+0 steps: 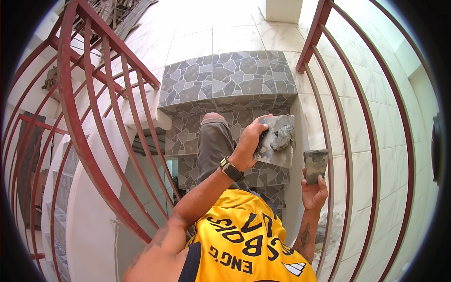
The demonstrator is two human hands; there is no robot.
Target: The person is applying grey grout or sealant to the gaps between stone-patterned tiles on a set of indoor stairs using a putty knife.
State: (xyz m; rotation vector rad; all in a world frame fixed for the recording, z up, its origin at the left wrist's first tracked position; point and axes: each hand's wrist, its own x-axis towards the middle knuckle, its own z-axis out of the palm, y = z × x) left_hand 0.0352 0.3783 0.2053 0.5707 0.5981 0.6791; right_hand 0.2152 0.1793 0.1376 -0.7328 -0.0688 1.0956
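My left hand [249, 142] is closed round the edge of a square, flat grey board [287, 159]. On the board sits a lump of wet grey mortar [282, 136]. To the right, my right hand [314, 191] grips a small, flat, dark rectangular spreader [315, 165] between thumb and fingers. Grey smears cover the spreader's face, and it is held upright beside the right railing, apart from the board. A watch [230, 169] is on my left wrist.
Steps with a grey stone-pattern tile [188, 77] lie in front of and below me. Red metal railings stand on the left [94, 101] and right [348, 141]. White marbled tiles [376, 123] line the right wall. Scrap wood [112, 14] is piled at the far left.
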